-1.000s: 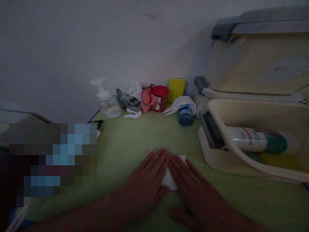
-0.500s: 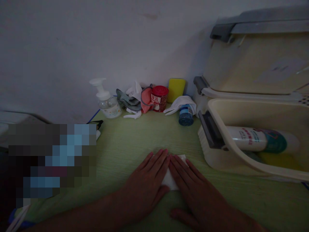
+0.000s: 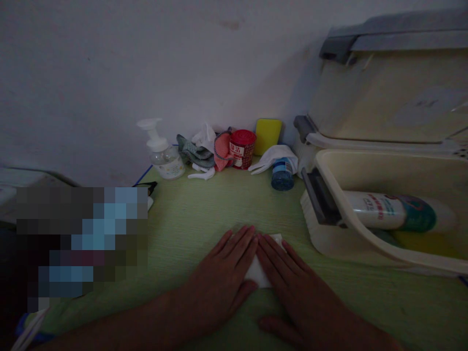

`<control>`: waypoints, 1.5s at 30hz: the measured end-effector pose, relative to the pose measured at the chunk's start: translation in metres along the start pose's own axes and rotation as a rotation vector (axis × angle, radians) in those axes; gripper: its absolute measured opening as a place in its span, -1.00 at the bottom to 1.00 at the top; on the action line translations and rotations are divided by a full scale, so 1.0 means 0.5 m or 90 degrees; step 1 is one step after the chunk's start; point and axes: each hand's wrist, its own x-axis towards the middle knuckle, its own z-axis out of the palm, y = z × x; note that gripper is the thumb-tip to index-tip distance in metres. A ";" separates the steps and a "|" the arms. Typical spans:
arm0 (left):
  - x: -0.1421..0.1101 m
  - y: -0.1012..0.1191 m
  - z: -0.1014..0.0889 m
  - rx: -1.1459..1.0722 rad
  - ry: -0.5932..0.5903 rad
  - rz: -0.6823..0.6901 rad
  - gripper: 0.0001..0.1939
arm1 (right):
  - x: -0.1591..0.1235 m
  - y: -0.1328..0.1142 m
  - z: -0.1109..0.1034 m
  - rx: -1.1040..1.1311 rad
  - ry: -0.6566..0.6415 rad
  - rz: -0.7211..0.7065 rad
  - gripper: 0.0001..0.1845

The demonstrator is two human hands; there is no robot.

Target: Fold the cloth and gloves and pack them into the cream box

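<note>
A small white folded cloth (image 3: 260,274) lies flat on the green table (image 3: 190,219) near its front edge. My left hand (image 3: 223,278) rests palm-down on the cloth's left part, fingers stretched out together. My right hand (image 3: 300,292) lies flat on its right part, fingers straight, thumb spread toward me. The fingertips of both hands meet above the cloth. Only a strip of white shows between the hands, plus a corner past my right fingertips.
Against the back wall stand a pump bottle (image 3: 161,151), crumpled cloths (image 3: 204,148), a red tub (image 3: 241,147), a yellow sponge (image 3: 268,134) and a blue-capped bottle (image 3: 281,174). A cream plastic basket (image 3: 340,214) at right holds a white tube (image 3: 387,210).
</note>
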 end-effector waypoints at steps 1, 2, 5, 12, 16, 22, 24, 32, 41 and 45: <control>0.000 0.000 0.000 -0.003 0.000 0.000 -0.38 | -0.001 0.000 0.000 -0.005 0.001 -0.002 -0.08; 0.000 0.000 0.001 -0.006 0.000 0.000 -0.38 | -0.001 0.000 0.000 -0.009 0.002 -0.002 -0.08; -0.001 -0.001 0.002 -0.022 0.004 0.002 -0.39 | 0.002 -0.001 -0.001 -0.008 0.002 -0.004 -0.09; 0.000 -0.003 0.003 -0.039 0.006 -0.001 -0.41 | 0.007 -0.003 -0.004 0.007 -0.003 0.008 -0.10; 0.000 -0.004 0.003 -0.032 0.005 -0.001 -0.41 | 0.004 -0.004 -0.006 0.018 -0.013 0.015 -0.08; -0.001 -0.003 0.005 -0.040 -0.004 -0.004 -0.41 | 0.002 -0.003 -0.007 0.071 -0.048 0.036 -0.05; -0.001 -0.004 0.005 -0.040 -0.008 -0.003 -0.41 | 0.003 -0.004 -0.007 0.082 -0.058 0.044 -0.05; -0.001 -0.008 0.008 -0.041 -0.001 0.000 -0.41 | 0.011 -0.008 -0.020 0.099 -0.107 0.062 -0.12; -0.004 -0.005 0.006 -0.012 0.003 -0.012 -0.39 | 0.012 -0.007 -0.020 0.082 -0.083 0.057 -0.10; -0.006 -0.011 0.002 -0.020 -0.011 -0.001 -0.39 | 0.010 -0.007 -0.020 0.067 -0.079 0.055 -0.09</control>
